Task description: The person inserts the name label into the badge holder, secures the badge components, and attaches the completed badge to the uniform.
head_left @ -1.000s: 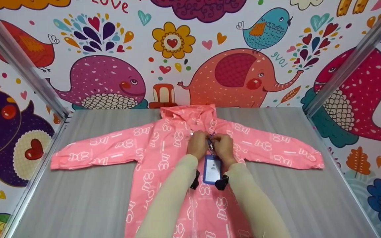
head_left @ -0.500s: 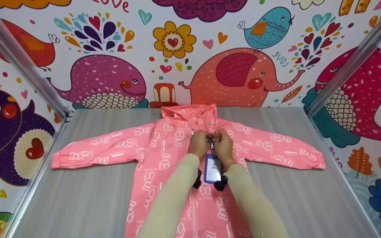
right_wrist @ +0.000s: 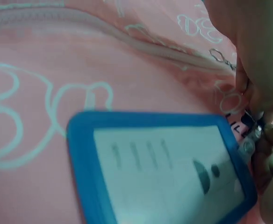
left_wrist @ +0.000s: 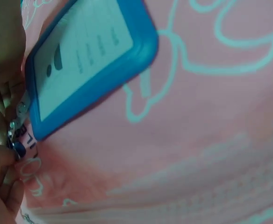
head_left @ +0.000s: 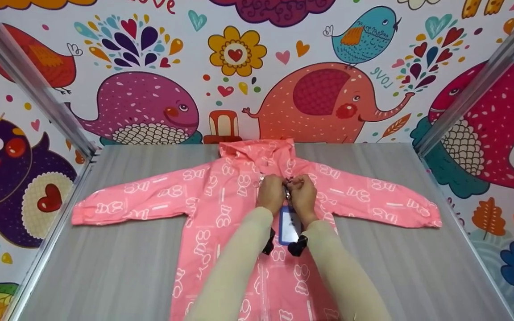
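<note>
A pink jacket (head_left: 234, 232) with white rabbit outlines lies spread front up, sleeves out to both sides and hood (head_left: 257, 149) at the far end. Over its upper chest, a blue-framed ID badge (head_left: 289, 227) hangs from a metal badge clip (right_wrist: 254, 133) with a clear strap. My left hand (head_left: 271, 192) pinches at this clip from the zipper side. From the other side my right hand (head_left: 304, 196) pinches it too, fingertips close to the left ones. A lettered patch of the jacket (right_wrist: 237, 125) shows beside the clip; the fingers hide much of the grip.
The jacket's zipper (head_left: 263, 285) runs down its front, with a metal pull (right_wrist: 217, 55) near the left hand. Underneath is a grey wood-grain table (head_left: 118, 267), bordered by metal rails (head_left: 51, 102) and walls printed with cartoon animals.
The head view has shifted slightly. Both hands stay at the badge clip with small finger movements, and the badge has tilted a little.
</note>
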`<state>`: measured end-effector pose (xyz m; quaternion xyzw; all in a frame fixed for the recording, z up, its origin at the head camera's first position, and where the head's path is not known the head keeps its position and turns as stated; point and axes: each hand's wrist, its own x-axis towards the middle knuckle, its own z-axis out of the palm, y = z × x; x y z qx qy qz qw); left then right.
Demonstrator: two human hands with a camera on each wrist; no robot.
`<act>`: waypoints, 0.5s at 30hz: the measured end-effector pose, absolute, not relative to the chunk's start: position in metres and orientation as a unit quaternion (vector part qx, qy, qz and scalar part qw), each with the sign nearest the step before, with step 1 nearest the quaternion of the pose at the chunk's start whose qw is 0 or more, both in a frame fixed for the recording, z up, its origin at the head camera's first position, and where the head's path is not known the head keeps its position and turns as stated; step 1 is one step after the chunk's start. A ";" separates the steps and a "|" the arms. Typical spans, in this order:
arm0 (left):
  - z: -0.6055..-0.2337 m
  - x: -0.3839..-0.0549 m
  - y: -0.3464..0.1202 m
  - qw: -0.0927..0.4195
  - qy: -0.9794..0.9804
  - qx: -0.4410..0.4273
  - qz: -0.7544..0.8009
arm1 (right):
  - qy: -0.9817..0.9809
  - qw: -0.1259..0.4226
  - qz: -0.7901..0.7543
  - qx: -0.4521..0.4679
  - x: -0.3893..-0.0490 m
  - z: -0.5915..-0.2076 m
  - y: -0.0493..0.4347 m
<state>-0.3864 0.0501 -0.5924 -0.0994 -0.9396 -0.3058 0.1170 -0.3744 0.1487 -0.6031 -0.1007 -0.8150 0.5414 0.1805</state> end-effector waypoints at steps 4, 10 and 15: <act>-0.591 -0.387 0.055 0.127 -0.948 -0.086 -0.280 | -0.812 0.166 0.538 -0.157 -0.377 -0.600 0.149; -0.592 -0.388 0.057 0.124 -0.956 -0.076 -0.255 | -0.813 0.117 0.539 -0.187 -0.379 -0.596 0.155; -0.592 -0.388 0.057 0.125 -0.960 -0.074 -0.240 | -0.822 0.053 0.530 -0.200 -0.375 -0.592 0.162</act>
